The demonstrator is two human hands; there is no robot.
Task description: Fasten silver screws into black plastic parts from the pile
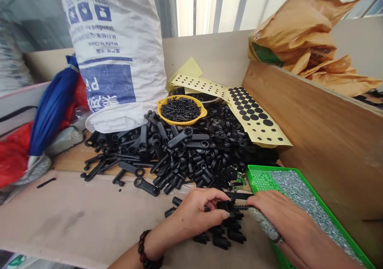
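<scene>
My left hand (199, 212) pinches a small black plastic part (225, 205) low in the middle of the view. My right hand (279, 217) meets it from the right, fingertips on the same part and on a thin black piece (241, 207) sticking out of it. A few finished black parts (223, 237) lie on the bench just below my hands. My right wrist rests over the near corner of a green tray (260, 173) filled with small silver screws (302, 195). A bead bracelet (144, 250) circles my left wrist.
A big heap of black plastic arms and caps (179, 153) covers the bench behind my hands. A yellow bowl of black screws (181, 109), yellow sheets of black round stickers (254, 115), a white sack (115, 50), a wooden partition (323, 141) and brown paper bags (305, 38) surround it.
</scene>
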